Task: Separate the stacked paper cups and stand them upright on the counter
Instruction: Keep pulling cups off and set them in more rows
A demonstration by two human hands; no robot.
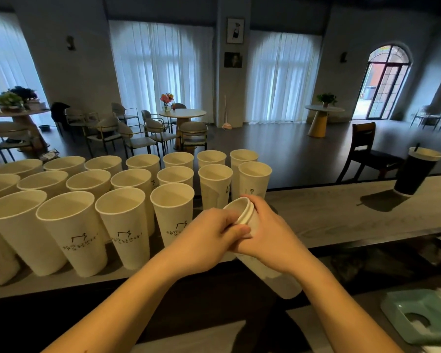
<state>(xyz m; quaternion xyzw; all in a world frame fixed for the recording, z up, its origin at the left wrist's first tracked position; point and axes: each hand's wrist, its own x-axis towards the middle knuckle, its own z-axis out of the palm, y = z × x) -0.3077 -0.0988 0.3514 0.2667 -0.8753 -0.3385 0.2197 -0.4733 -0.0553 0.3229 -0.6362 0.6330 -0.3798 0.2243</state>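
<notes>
We logged matt white paper cups (127, 225) with smooth walls and rolled rims; a counter (341, 212) of grey, matt, grained wood; a glossy pale-green plastic tray (405, 307).

A dark iced drink (415, 173) with a straw stands on the tabletop (341, 212) at far right. A pale green tissue box (420, 317) lies at lower right. Beyond: round café tables (182, 113), chairs (364, 149), a flower vase (166, 101), curtained windows (161, 70), an arched door (385, 82).

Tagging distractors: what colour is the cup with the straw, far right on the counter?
Dark, near black, with a pale rim: the cup with the straw. Head view, the only one.
</notes>
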